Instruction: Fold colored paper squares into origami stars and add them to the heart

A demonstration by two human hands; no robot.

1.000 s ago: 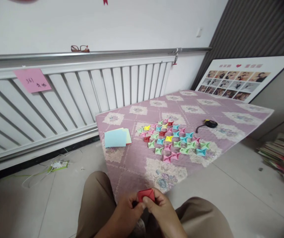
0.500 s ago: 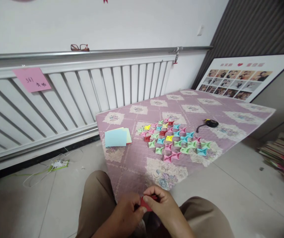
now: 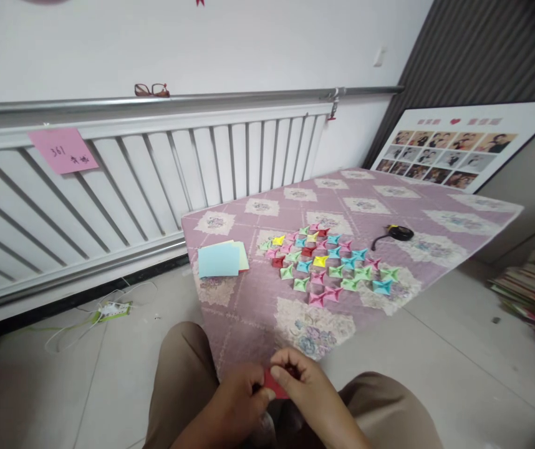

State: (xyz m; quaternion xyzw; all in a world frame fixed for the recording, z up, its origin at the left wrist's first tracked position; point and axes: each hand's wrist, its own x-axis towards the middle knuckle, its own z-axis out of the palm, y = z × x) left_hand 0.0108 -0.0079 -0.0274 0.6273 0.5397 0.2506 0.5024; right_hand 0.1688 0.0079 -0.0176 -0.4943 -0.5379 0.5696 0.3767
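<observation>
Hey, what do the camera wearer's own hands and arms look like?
The left hand and right hand are bare, and so are the forearms as far as they show. The trousers are plain brown.

White wall, white radiator, tiled floor

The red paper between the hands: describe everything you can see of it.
The red paper is a small, plain, matte-looking piece, apparently stiff enough to hold an edge. The grip of the left hand is on its left side, and the grip of the right hand on its right, the right thumb lying across its visible face. It shows low in the head view, between the knees. Fingers and slight blur hide its full outline and any folds.
</observation>
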